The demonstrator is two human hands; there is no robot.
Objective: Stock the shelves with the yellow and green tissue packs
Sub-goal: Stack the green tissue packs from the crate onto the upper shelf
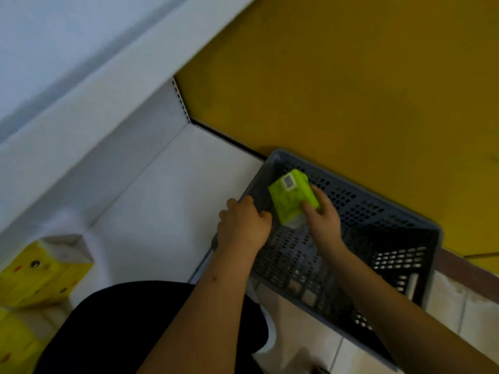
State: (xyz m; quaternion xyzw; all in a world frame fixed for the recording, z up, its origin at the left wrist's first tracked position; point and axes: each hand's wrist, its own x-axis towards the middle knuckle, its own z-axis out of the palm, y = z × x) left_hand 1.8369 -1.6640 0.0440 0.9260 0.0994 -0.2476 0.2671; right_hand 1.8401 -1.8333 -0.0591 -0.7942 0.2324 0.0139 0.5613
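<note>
A green tissue pack point(293, 197) is grasped by the right hand point(321, 220) above the grey perforated crate point(378, 211); its rim is gripped by the left hand point(244, 225).

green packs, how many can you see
1: the green pack is held by the right hand over the grey basket. The hands may hide more in the basket.

We cannot read the blurry label on the green tissue pack point(290, 197). The picture's left edge cuts off the yellow tissue packs point(37, 282).
</note>
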